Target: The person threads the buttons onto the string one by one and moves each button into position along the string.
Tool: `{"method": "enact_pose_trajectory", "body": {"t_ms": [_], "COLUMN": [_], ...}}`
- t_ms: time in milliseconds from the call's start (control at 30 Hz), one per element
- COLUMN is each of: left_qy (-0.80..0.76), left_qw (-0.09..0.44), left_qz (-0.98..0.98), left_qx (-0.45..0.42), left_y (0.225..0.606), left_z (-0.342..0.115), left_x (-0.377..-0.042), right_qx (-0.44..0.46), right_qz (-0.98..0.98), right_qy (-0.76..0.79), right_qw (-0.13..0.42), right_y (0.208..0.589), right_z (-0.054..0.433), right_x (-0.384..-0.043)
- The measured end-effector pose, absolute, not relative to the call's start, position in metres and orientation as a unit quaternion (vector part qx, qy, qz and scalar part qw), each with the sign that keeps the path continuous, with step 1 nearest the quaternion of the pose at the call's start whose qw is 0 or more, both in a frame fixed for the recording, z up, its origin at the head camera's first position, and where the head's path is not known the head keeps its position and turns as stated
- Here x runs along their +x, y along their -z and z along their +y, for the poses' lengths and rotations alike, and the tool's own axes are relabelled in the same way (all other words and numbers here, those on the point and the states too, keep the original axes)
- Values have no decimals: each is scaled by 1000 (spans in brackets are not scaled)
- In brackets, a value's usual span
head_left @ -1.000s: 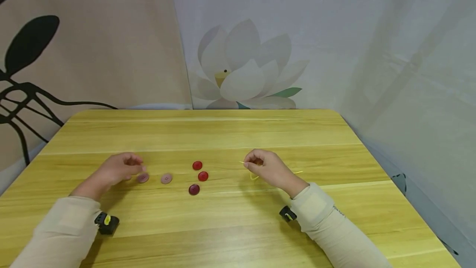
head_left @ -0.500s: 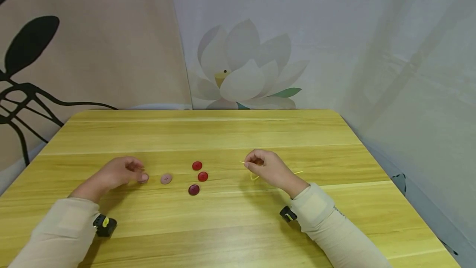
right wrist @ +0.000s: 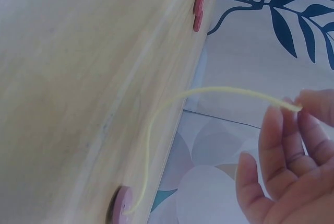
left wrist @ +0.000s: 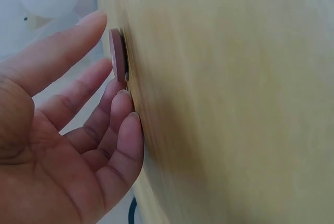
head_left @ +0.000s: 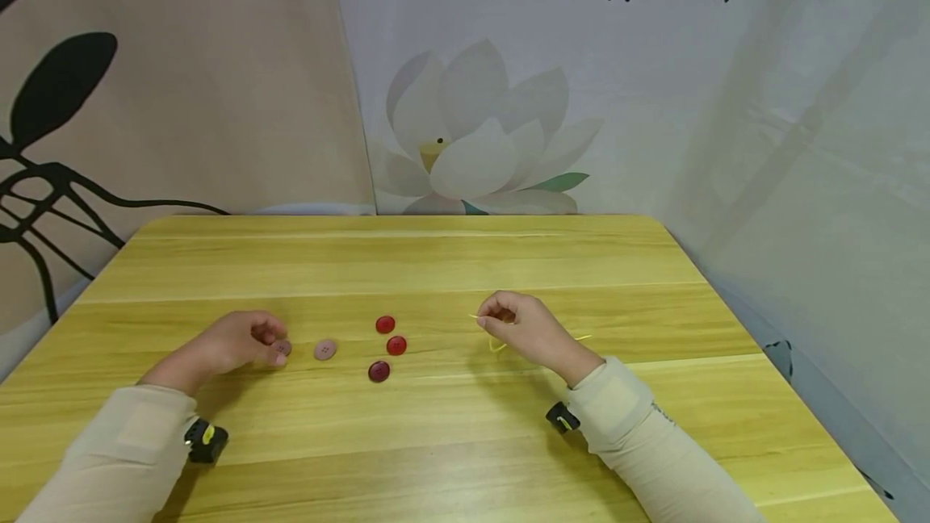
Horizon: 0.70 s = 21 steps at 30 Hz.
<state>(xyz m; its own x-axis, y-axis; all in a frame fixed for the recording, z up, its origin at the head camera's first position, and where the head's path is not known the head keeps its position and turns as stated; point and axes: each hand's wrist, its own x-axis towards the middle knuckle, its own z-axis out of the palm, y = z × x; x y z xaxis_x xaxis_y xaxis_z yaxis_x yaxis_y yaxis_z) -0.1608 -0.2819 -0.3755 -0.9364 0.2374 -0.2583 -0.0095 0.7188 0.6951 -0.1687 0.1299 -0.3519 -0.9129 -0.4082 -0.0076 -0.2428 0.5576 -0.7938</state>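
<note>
On the left of the table, my left hand (head_left: 236, 340) reaches over a mauve button (head_left: 283, 347) lying flat. In the left wrist view its thumb and fingers are spread about that button (left wrist: 117, 54), with fingertips right at the edge and the thumb apart. My right hand (head_left: 526, 331) pinches the end of a yellow cord (right wrist: 219, 89) between thumb and fingers. From there the cord curves down to another mauve button (right wrist: 122, 205) on the table, seen in the right wrist view; my right hand hides it in the head view.
A second pale mauve button (head_left: 324, 349) lies right of my left hand. Two red buttons (head_left: 385, 324) and a dark maroon button (head_left: 379, 371) lie near the middle of the wooden table (head_left: 465, 458). A printed curtain (head_left: 479, 127) hangs behind the far edge.
My left hand has come slightly forward over the mauve button, its thumb covering it and then parting from it so the button shows again. The right hand has kept still.
</note>
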Motion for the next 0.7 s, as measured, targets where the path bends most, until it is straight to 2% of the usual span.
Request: {"method": "enact_pose_trajectory", "body": {"t_ms": [700], "left_qy": [-356], "left_qw": [146], "left_qz": [919], "left_qx": [87], "left_y": [381], "left_z": [-279], "left_x": [-161], "right_qx": [-187], "right_qz": [877], "right_qy": [432], "right_qw": [98], "right_y": [354], "right_z": [132], "right_x": [-169]}}
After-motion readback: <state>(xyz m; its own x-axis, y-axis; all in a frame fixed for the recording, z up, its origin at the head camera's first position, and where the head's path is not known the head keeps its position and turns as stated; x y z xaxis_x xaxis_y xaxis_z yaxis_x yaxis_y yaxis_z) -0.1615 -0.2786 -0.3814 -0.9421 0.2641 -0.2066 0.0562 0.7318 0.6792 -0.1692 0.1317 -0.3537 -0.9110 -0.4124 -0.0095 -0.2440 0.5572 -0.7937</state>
